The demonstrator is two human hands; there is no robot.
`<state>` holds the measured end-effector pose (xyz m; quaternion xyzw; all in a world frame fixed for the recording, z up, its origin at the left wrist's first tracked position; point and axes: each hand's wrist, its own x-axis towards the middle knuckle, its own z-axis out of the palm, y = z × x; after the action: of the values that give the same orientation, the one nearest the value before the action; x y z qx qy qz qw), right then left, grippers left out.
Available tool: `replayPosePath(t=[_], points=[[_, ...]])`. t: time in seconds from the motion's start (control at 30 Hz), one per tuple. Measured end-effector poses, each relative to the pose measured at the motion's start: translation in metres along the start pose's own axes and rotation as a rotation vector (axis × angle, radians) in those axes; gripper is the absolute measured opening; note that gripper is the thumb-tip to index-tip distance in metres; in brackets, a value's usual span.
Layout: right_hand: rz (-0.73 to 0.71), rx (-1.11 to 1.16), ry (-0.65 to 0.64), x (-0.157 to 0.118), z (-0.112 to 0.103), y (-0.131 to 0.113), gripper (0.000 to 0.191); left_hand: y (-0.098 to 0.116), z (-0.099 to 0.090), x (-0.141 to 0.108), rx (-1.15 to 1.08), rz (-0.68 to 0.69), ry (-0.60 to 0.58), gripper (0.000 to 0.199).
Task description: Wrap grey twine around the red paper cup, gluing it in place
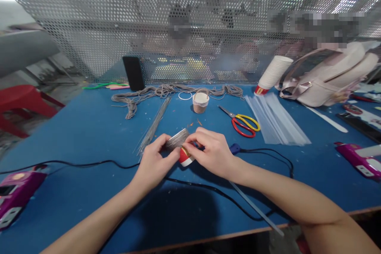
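Over blue table (98,135), cup in both hands

L hand (156,160) & R hand (212,151) pinch my red/white paper cup (186,157), partly wrapped in grey cord (177,139). Beyond: sm. brown bucket (200,105), white top, contents unclear; tilted nested cups (274,73) nr. translucent plastic strips (278,121).

Black phone (133,73) upright at the far edge of the blue table (98,131), by the mesh panel (104,47). Green and pink sticks (114,86) lie just left of it. Pale pink backpack (324,75) sits far right, near the mesh panel, straps toward the table's middle. White strip (326,120) lies flat in front of it. Purple power strips (19,192) at both side edges, the left one cut off by the frame. Red stool (22,103) on the floor, left. People (179,27) beyond the mesh panel, blurred.
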<state>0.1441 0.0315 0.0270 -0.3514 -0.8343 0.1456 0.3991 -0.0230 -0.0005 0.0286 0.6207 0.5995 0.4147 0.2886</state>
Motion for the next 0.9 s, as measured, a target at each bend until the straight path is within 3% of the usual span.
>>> replayPosePath(t=[0.9], points=[[-0.011,-0.024,-0.001,-0.0011,0.0003,0.0045,0.019,-0.0004,-0.0007,-0.0015,0.038,0.027,0.057,0.014]])
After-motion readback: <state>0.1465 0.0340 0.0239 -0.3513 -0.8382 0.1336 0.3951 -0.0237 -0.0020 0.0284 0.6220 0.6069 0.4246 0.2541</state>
